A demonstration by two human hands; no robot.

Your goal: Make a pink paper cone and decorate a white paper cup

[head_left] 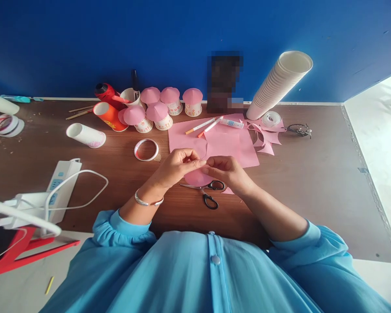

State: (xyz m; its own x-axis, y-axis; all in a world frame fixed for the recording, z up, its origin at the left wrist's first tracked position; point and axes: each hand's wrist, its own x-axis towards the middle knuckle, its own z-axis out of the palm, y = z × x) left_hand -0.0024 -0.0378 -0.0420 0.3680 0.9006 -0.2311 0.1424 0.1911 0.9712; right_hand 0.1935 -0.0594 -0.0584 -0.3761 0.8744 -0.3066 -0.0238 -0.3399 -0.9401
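Observation:
My left hand (182, 167) and my right hand (226, 171) meet in front of me, fingertips pinched close together. Between and below them shows a rounded piece of pink paper (197, 178), its edge at my fingers; the fingers partly cover it. Just under this piece lie scissors (206, 191) with black handles, blades pointing left. Beyond my hands, pink paper sheets (237, 145) are spread on the table, with two white-and-orange pens (200, 125) and a small white glue bottle (232, 124) on top.
Several small cups with pink cone tops (193, 102) stand near the blue wall. A tall stack of paper cups (276, 82) leans at the right, beside a tape roll (270, 118) and pink scraps (269, 138). To the left are a tape ring (146, 150) and a power strip (63, 184).

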